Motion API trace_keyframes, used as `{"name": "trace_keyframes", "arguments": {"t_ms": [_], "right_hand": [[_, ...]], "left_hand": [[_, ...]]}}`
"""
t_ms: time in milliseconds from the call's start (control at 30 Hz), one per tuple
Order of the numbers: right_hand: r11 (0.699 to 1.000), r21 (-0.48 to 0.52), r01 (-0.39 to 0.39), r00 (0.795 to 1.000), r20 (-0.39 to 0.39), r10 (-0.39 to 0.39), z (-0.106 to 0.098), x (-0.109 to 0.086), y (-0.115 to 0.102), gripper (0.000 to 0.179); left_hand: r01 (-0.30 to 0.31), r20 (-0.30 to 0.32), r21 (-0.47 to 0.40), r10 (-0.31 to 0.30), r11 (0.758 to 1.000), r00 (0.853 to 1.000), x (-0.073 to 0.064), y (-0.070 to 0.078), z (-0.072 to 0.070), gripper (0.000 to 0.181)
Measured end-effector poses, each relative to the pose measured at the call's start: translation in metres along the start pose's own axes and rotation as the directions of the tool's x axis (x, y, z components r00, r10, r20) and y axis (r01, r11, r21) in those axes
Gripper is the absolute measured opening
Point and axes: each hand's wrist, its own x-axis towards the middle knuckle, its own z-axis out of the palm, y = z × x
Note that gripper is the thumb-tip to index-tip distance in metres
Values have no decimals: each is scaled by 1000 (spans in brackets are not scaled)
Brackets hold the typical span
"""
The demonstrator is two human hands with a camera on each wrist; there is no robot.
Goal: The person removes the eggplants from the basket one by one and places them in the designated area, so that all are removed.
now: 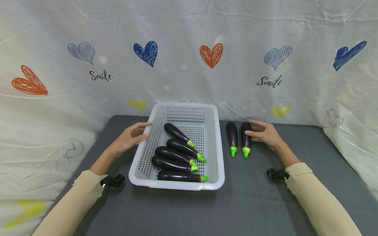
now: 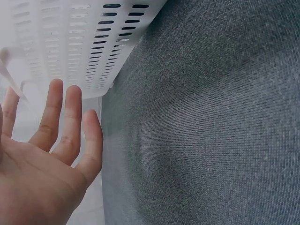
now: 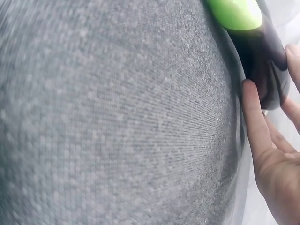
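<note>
A white plastic basket (image 1: pixel 220 157) holds several dark purple eggplants (image 1: pixel 177 153) with bright green stem ends. My left hand (image 1: pixel 131 136) is at the basket's left side, its fingertips right at the rim. In the left wrist view its fingers (image 2: pixel 68 126) are spread and mostly straight beside the slotted wall. To the right of the basket, two more eggplants lie side by side on the cloth. My right hand (image 1: pixel 264 132) holds the right-hand eggplant (image 1: pixel 245 139), the thumb over it and fingers along its right side. The other eggplant (image 1: pixel 232 134) lies just left of it.
Dark grey cloth (image 1: pixel 189 213) covers the table. A pale curtain (image 1: pixel 180 49) printed with hearts and lettering hangs behind the table and along its sides. Each wrist wears a black band, the left one (image 1: pixel 112 181) near the basket's front left corner.
</note>
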Motion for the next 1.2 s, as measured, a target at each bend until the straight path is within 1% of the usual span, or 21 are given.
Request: {"name": "trace_keyframes", "arguments": {"t_ms": [167, 467, 733, 867, 1067, 1200], "right_hand": [[999, -41, 8, 1000, -11, -8, 3, 0, -2, 70], [998, -66, -7, 1000, -15, 6, 4, 2, -1, 70], [995, -96, -2, 1000, -18, 0, 6, -1, -6, 70], [995, -95, 13, 1000, -27, -15, 2, -3, -8, 69], [991, -122, 48, 995, -80, -58, -5, -6, -14, 64], [991, -93, 97, 987, -117, -108, -6, -7, -22, 57]], "left_hand": [[2, -2, -3, -2, 1000, 1000, 0, 1, 0, 56], [-6, 1, -11, 6, 1000, 1000, 0, -1, 1, 56], [-2, -8, 4, 2, 1000, 1000, 0, -1, 1, 56], [-1, -5, -7, 1, 1000, 1000, 0, -1, 1, 56], [-13, 3, -13, 13, 1000, 1000, 0, -1, 1, 56], [-22, 0, -7, 22, 1000, 1000, 0, -2, 1, 56]]}}
